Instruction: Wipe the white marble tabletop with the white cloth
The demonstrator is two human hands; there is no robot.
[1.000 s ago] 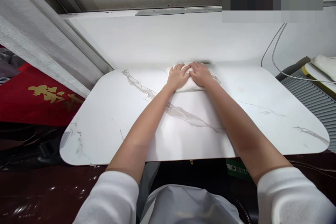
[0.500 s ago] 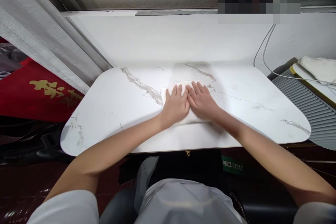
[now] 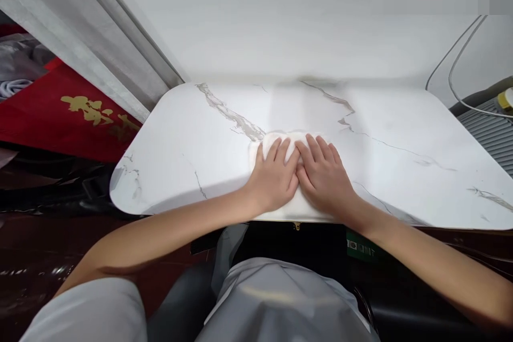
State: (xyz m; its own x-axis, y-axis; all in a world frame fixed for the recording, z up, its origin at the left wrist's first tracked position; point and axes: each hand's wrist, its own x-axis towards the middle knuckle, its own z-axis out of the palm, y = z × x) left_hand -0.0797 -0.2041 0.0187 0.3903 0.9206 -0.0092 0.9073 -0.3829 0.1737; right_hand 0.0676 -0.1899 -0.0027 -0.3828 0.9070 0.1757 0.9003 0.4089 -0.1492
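Observation:
A white cloth (image 3: 288,139) lies folded on the white marbled tabletop (image 3: 216,155), near its front edge. My left hand (image 3: 274,176) rests flat on the cloth with its fingers spread and pointing away from me. Beside it, my right hand (image 3: 323,176) presses on the same cloth, palm down, fingers apart. The two hands touch at the thumbs. Parts of the cloth are hidden beneath both palms.
Behind the table stands a white wall (image 3: 256,32). A grey curtain (image 3: 80,26) hangs at the left, beside a red cloth with gold lettering (image 3: 72,112). Cables (image 3: 452,59) run down at the right, near a ribbed grey surface (image 3: 491,133).
Both hands and the cloth have slid toward me, closer to the table's front edge. The head view has shifted, with less of the window and the right side showing.

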